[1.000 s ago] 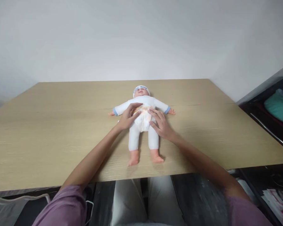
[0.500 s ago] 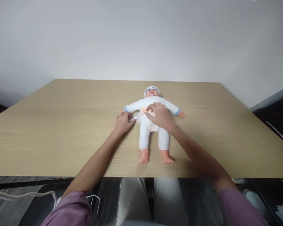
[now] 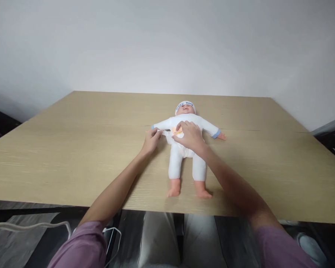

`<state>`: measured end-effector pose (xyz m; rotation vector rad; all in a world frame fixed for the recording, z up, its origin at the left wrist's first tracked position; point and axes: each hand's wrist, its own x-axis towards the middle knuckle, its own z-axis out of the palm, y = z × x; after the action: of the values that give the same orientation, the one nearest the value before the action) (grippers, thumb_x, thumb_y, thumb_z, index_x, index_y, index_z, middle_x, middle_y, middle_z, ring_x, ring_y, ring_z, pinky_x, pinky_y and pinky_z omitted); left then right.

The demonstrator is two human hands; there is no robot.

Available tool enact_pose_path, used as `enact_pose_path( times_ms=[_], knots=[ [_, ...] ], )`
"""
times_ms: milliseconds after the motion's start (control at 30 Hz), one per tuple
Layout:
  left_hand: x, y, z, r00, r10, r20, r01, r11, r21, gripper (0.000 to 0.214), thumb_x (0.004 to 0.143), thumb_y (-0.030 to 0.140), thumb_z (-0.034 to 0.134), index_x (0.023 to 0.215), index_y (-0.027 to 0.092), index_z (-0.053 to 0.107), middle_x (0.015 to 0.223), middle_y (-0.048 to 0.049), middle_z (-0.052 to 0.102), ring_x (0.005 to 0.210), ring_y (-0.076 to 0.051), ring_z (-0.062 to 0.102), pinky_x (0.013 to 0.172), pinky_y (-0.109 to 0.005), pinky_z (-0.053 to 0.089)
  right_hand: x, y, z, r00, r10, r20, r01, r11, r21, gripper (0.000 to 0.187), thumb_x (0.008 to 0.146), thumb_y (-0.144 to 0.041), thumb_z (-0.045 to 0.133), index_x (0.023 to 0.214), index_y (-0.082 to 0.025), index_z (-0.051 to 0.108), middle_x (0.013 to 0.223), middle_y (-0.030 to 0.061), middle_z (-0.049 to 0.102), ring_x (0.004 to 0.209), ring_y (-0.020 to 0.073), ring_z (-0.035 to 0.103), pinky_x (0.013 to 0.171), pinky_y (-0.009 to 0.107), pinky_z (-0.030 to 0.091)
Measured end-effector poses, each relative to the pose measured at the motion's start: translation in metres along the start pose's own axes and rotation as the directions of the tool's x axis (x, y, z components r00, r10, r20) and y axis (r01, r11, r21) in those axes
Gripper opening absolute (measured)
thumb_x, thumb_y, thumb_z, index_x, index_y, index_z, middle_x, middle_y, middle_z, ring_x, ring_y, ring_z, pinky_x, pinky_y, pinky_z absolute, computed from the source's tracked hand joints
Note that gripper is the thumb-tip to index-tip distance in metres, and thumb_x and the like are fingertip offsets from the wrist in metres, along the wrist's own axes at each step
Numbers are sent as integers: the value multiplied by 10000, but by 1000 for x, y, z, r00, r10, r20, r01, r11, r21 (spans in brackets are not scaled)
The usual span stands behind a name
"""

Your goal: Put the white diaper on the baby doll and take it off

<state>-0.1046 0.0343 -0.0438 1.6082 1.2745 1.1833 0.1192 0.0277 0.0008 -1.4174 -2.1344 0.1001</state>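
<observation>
A baby doll [image 3: 187,156] in a white suit and white cap lies on its back on the wooden table [image 3: 72,149], arms spread, feet toward me. It wears a white diaper [image 3: 184,150] with a yellow-orange front band. My left hand [image 3: 151,140] pinches the diaper's side tab beside the doll's hip. My right hand [image 3: 190,135] rests curled on the doll's belly, its fingers pressing the diaper front at the waist.
A plain white wall rises behind the table. A white cable [image 3: 30,226] runs along the floor at lower left. Dark furniture [image 3: 332,141] stands at the right edge. My legs in light trousers [image 3: 167,238] show below the table's front edge.
The view has shifted, so the doll sits further right. My left hand left the belly and took the side tab; my right hand moved from the hip onto the diaper front.
</observation>
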Motion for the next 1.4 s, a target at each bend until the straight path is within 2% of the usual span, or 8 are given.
enact_pose_path(
  times_ms=[200, 367, 567, 967, 1167, 1267, 1333, 1400],
  knots=[
    [13, 22, 35, 986, 133, 99, -126, 989, -77, 379, 980, 518, 611, 757, 230, 504, 708, 16, 471, 686, -172, 424, 654, -332, 349, 3, 5, 1, 999, -19, 30, 19, 1000, 7, 229, 938, -388, 761, 1096, -251, 667, 1129, 93, 745, 1083, 347, 638, 930, 452, 459],
    [21, 27, 52, 975, 171, 143, -160, 983, -85, 440, 1025, 584, 598, 788, 225, 505, 739, 17, 471, 720, -178, 432, 692, -343, 358, 4, 7, -7, 996, -43, 76, 37, 996, 78, 410, 941, -347, 739, 1325, -228, 656, 1265, 113, 758, 1142, 353, 657, 984, 474, 481],
    [22, 18, 49, 970, 178, 167, -145, 971, -189, 618, 1057, 806, 406, 844, 243, 547, 750, -5, 457, 734, -208, 425, 743, -380, 421, 7, 11, -20, 990, 18, 139, -50, 971, 235, 319, 1060, -350, 581, 1338, -233, 684, 904, 25, 722, 910, 258, 666, 824, 371, 477],
    [24, -1, 59, 981, 164, 107, -109, 911, -399, 520, 887, 670, 843, 1034, 246, 580, 684, 86, 368, 601, -127, 340, 604, -284, 270, 8, 15, -19, 993, 54, 109, -79, 967, 242, 320, 981, -197, 592, 1284, -244, 683, 838, -16, 660, 834, 215, 644, 758, 334, 462],
    [-21, 39, 45, 957, 280, -73, -288, 947, -144, 347, 980, 511, 803, 1101, 243, 619, 914, 8, 593, 737, -151, 484, 706, -303, 401, -31, -1, -55, 969, -230, -88, 245, 940, 239, 186, 1062, -232, 579, 1219, -219, 676, 1097, 83, 701, 1053, 271, 664, 956, 409, 518],
    [-62, 60, 30, 869, 445, 216, -464, 885, 43, 189, 1055, 420, 714, 1125, 250, 669, 1089, -41, 707, 913, -201, 582, 844, -348, 460, -81, -9, -77, 958, -285, -16, 276, 910, 308, 99, 1093, -315, 618, 1133, -238, 664, 1099, 69, 717, 955, 237, 685, 885, 377, 534],
    [-83, 66, 23, 789, 420, 449, -531, 833, 155, 167, 1082, 415, 663, 1076, 252, 694, 1071, -42, 748, 978, -234, 606, 908, -379, 455, -113, -6, -83, 942, -308, 131, 253, 912, 323, 109, 1094, -353, 645, 1123, -252, 671, 1080, 49, 737, 910, 220, 697, 834, 355, 528],
    [-94, 64, 23, 786, 331, 522, -514, 819, 256, 214, 1091, 423, 635, 993, 241, 687, 1033, -37, 761, 954, -239, 616, 932, -396, 446, -135, 2, -80, 936, -270, 225, 203, 938, 281, 92, 1084, -346, 659, 1099, -260, 689, 1066, 41, 761, 921, 224, 715, 821, 346, 515]
  ],
)
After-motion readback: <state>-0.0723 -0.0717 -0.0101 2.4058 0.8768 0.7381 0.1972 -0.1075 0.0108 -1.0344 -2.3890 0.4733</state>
